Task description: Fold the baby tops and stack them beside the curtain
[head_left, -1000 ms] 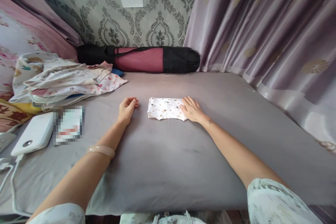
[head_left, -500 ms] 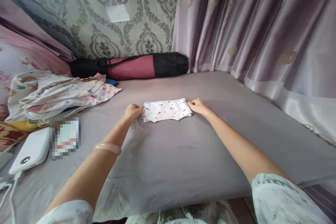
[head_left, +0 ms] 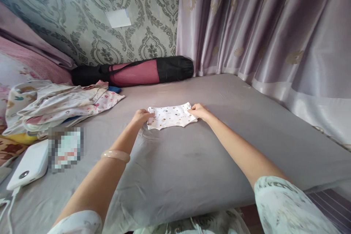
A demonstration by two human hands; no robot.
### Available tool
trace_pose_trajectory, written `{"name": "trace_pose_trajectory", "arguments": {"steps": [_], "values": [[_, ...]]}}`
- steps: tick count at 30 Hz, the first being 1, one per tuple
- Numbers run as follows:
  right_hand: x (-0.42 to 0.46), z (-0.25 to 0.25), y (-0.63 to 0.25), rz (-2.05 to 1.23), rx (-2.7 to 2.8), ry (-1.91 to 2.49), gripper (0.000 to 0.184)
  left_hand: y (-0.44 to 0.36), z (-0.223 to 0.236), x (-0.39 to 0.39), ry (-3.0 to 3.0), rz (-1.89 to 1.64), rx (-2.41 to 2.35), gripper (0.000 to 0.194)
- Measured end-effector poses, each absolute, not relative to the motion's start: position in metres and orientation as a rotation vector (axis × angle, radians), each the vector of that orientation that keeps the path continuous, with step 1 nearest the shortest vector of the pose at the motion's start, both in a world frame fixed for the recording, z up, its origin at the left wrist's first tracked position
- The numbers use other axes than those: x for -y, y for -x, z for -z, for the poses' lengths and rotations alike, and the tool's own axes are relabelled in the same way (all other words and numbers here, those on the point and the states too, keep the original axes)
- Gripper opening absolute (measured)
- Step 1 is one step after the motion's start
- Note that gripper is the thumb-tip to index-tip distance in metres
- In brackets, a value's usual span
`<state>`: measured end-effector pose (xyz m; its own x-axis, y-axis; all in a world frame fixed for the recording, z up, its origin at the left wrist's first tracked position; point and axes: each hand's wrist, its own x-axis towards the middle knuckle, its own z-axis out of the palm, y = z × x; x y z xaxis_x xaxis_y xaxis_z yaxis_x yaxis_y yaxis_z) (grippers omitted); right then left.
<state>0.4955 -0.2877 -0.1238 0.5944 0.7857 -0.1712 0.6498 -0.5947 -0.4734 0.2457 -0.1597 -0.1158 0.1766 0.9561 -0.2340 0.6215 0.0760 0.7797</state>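
Observation:
A small white printed garment (head_left: pixel 172 117), folded into a flat rectangle, lies on the grey bed sheet (head_left: pixel 175 168). Its lower edge has two notched points, and the print shows little figures and brown dots. My left hand (head_left: pixel 142 115) pinches its left side, thumb on top of the cloth. At the opposite side, my right hand (head_left: pixel 199 112) grips the cloth near the upper right corner, thumb also on top. The fingers under the fabric are hidden. A pale bangle (head_left: pixel 115 155) circles my left forearm.
To the left lies a heap of clothes (head_left: pixel 60 102). Nearer me are a white power bank (head_left: pixel 29 164) with cables and a pixelated item (head_left: pixel 67 150). A black and pink rolled bag (head_left: pixel 134 72) rests against the wall. Purple curtains (head_left: pixel 246 25) hang along the right.
Both hands have moved inward from the garment's edges, and their thumbs now lie over its sides. The camera view has shifted slightly.

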Motion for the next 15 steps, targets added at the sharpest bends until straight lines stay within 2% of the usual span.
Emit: {"name": "trace_pose_trajectory", "arguments": {"steps": [9, 13, 15], "values": [[0.294, 0.118, -0.494, -0.663, 1.059, 2.255, 0.01, -0.239, 0.09, 0.161, -1.629, -0.326, -1.57, 0.034], [0.304, 0.114, -0.506, -0.67, 0.975, 2.188, 0.013, -0.253, 0.093, 0.15, -1.655, -0.363, -1.562, 0.02], [0.316, 0.11, -0.52, -0.666, 0.923, 2.13, 0.014, -0.27, 0.094, 0.152, -1.769, -0.415, -1.557, 0.019]]}}
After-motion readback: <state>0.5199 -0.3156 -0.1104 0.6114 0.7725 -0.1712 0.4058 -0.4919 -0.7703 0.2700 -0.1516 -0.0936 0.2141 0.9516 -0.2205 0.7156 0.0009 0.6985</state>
